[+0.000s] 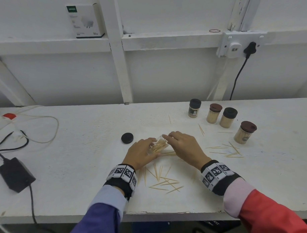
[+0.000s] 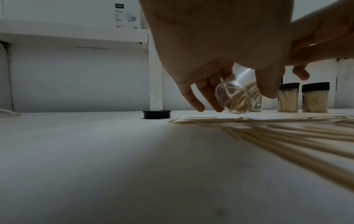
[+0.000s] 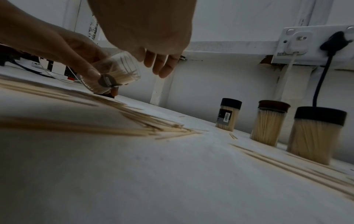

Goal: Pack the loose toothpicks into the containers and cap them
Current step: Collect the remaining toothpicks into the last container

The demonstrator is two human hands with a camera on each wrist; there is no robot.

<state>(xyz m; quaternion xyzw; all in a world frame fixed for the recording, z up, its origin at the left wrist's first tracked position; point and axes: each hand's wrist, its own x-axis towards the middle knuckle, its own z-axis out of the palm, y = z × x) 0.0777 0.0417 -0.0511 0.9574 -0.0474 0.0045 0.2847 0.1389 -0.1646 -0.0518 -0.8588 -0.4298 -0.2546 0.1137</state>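
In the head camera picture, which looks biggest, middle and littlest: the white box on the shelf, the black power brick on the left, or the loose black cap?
1. White box, biggest.
2. Black power brick, close behind; it sits nearer the camera, so true size is unsure.
3. Loose black cap, clearly littlest.

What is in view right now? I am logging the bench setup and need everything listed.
Capped containers: four, clear with two black and two brown caps, full, back right of table.
Open container: one, clear, tilted, partly filled, held at centre.
Loose cap: one, black, left of the hands.
Loose toothpicks: many, pale wood, scattered near and right of the hands.
Table: one, white.
Power adapter: one, black, far left.
Box: one, white, on ledge.
Wall socket: one, white, black plug in it.
Left hand: grips the open container.
Right hand: fingers at the container's mouth.
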